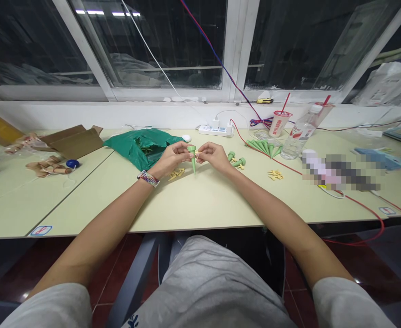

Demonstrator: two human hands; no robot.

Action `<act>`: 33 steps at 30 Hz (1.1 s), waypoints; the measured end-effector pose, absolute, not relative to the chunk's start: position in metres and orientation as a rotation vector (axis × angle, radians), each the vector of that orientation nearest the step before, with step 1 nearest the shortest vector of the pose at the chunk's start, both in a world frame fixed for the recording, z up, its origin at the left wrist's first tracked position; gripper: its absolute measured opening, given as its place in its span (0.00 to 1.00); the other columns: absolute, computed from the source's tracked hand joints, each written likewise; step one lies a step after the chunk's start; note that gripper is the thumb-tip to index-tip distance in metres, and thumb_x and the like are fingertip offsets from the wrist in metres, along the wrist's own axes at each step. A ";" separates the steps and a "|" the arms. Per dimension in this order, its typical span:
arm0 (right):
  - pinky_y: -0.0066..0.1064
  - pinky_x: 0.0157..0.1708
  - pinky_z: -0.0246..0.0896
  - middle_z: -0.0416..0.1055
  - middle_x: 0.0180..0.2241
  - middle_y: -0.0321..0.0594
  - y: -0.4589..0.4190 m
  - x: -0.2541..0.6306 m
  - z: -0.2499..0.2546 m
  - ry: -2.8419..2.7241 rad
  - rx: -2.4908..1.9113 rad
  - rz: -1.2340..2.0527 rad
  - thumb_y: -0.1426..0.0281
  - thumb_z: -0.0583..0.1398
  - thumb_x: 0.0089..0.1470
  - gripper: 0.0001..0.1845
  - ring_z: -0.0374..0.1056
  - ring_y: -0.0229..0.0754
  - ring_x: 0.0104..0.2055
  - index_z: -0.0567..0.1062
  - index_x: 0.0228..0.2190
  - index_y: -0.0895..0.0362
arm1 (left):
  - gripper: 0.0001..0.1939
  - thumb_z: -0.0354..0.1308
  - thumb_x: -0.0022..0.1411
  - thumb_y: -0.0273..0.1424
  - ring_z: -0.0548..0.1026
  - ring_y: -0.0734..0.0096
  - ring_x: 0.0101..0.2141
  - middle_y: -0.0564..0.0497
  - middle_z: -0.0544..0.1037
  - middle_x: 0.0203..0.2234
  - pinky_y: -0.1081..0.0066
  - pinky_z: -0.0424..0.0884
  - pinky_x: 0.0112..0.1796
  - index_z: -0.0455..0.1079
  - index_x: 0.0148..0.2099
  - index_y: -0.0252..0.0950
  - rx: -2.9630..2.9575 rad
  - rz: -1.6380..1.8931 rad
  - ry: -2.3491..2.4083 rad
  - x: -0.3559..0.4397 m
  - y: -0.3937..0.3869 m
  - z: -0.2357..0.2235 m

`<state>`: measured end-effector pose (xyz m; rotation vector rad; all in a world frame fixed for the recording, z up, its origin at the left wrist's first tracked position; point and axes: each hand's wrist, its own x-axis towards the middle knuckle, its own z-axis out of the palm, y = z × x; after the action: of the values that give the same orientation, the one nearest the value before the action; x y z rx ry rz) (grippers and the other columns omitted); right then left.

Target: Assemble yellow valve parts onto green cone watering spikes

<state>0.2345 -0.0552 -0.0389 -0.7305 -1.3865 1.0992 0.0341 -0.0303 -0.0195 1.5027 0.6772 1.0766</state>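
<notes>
My left hand pinches a green plastic spike by its wide cap, its point hanging down over the table. Close against the spike's right side, my right hand has its fingertips closed on a small yellow plastic piece, mostly hidden by the fingers. Beneath my left hand lies a small pile of yellow pieces. Just past my right hand are green spikes with yellow parts. Farther right, several green spikes lie fanned out, and another yellow pile sits nearer me.
A green plastic bag lies open behind my left hand, with a cardboard box and wooden toys to its left. A power strip, cup and water bottle stand at the back. A red cable crosses the right side.
</notes>
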 end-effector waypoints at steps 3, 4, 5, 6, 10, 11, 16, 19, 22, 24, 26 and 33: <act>0.35 0.36 0.79 0.80 0.26 0.36 -0.057 0.232 -0.037 -1.285 -0.687 1.133 0.51 0.79 0.37 0.28 0.78 0.41 0.29 0.77 0.31 0.55 | 0.23 0.82 0.44 0.34 0.79 0.67 0.33 0.51 0.80 0.30 0.65 0.78 0.41 0.78 0.40 0.36 1.396 1.148 0.648 0.039 -0.033 -0.018; 0.36 0.37 0.80 0.80 0.27 0.36 -0.058 0.231 -0.037 -1.257 -0.680 1.130 0.50 0.78 0.37 0.28 0.79 0.41 0.30 0.78 0.32 0.55 | 0.22 0.82 0.44 0.34 0.79 0.67 0.34 0.51 0.80 0.30 0.64 0.78 0.41 0.78 0.40 0.36 1.359 1.168 0.640 0.040 -0.034 -0.017; 0.37 0.39 0.80 0.80 0.27 0.36 -0.058 0.230 -0.036 -1.234 -0.681 1.121 0.49 0.78 0.37 0.28 0.79 0.41 0.31 0.79 0.33 0.55 | 0.22 0.82 0.44 0.34 0.79 0.67 0.34 0.51 0.80 0.30 0.64 0.78 0.42 0.77 0.39 0.36 1.331 1.181 0.634 0.041 -0.035 -0.017; 0.37 0.39 0.80 0.80 0.28 0.36 -0.059 0.229 -0.036 -1.219 -0.688 1.107 0.49 0.78 0.38 0.28 0.79 0.41 0.32 0.79 0.34 0.55 | 0.23 0.82 0.44 0.34 0.79 0.67 0.35 0.51 0.80 0.30 0.64 0.78 0.43 0.77 0.39 0.36 1.315 1.185 0.631 0.043 -0.036 -0.016; 0.36 0.37 0.79 0.79 0.27 0.35 -0.060 0.227 -0.036 -1.250 -0.711 1.034 0.50 0.77 0.39 0.25 0.78 0.41 0.31 0.80 0.32 0.55 | 0.24 0.82 0.44 0.34 0.80 0.66 0.35 0.52 0.80 0.31 0.62 0.78 0.44 0.75 0.40 0.36 1.326 1.156 0.634 0.044 -0.039 -0.017; 0.36 0.36 0.79 0.79 0.26 0.36 -0.060 0.228 -0.035 -1.263 -0.708 1.023 0.51 0.77 0.39 0.25 0.77 0.40 0.30 0.80 0.31 0.55 | 0.24 0.82 0.45 0.34 0.80 0.66 0.35 0.52 0.80 0.30 0.62 0.78 0.44 0.75 0.40 0.36 1.327 1.154 0.634 0.044 -0.040 -0.017; 0.35 0.34 0.78 0.78 0.25 0.37 -0.060 0.232 -0.030 -1.323 -0.695 1.023 0.51 0.77 0.39 0.24 0.75 0.40 0.27 0.80 0.29 0.56 | 0.23 0.81 0.45 0.34 0.80 0.65 0.36 0.52 0.80 0.30 0.60 0.77 0.45 0.74 0.39 0.36 1.324 1.140 0.618 0.044 -0.041 -0.016; 0.34 0.32 0.76 0.78 0.24 0.37 -0.061 0.237 -0.026 -1.379 -0.675 1.024 0.52 0.77 0.40 0.24 0.75 0.39 0.26 0.81 0.29 0.57 | 0.23 0.82 0.44 0.34 0.80 0.65 0.35 0.52 0.81 0.31 0.61 0.78 0.44 0.74 0.38 0.36 1.350 1.121 0.607 0.044 -0.043 -0.013; 0.34 0.30 0.76 0.78 0.24 0.37 -0.061 0.242 -0.023 -1.430 -0.675 1.015 0.52 0.77 0.40 0.24 0.75 0.40 0.26 0.81 0.29 0.57 | 0.22 0.82 0.44 0.33 0.80 0.66 0.34 0.52 0.80 0.30 0.61 0.78 0.43 0.74 0.37 0.36 1.368 1.100 0.600 0.044 -0.043 -0.013; 0.34 0.30 0.75 0.78 0.23 0.37 -0.061 0.244 -0.022 -1.450 -0.688 1.013 0.51 0.77 0.40 0.24 0.75 0.40 0.26 0.81 0.29 0.57 | 0.22 0.82 0.44 0.33 0.80 0.66 0.33 0.51 0.80 0.29 0.61 0.78 0.43 0.74 0.36 0.36 1.369 1.094 0.595 0.044 -0.043 -0.015; 0.34 0.30 0.75 0.78 0.23 0.37 -0.060 0.245 -0.023 -1.449 -0.698 1.023 0.52 0.78 0.40 0.24 0.75 0.40 0.26 0.81 0.29 0.58 | 0.22 0.82 0.44 0.33 0.80 0.65 0.34 0.51 0.81 0.30 0.60 0.78 0.43 0.75 0.37 0.36 1.366 1.098 0.588 0.044 -0.042 -0.017; 0.34 0.30 0.76 0.78 0.23 0.38 -0.059 0.245 -0.025 -1.417 -0.696 1.067 0.53 0.79 0.38 0.25 0.75 0.40 0.25 0.81 0.28 0.58 | 0.23 0.83 0.42 0.32 0.80 0.66 0.35 0.49 0.81 0.32 0.62 0.79 0.42 0.75 0.37 0.34 1.363 1.125 0.602 0.046 -0.042 -0.018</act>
<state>0.2445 -0.0589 -0.0251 -0.6960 -1.4169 1.0670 0.0458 -0.0423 -0.0180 1.3631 0.6021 1.1251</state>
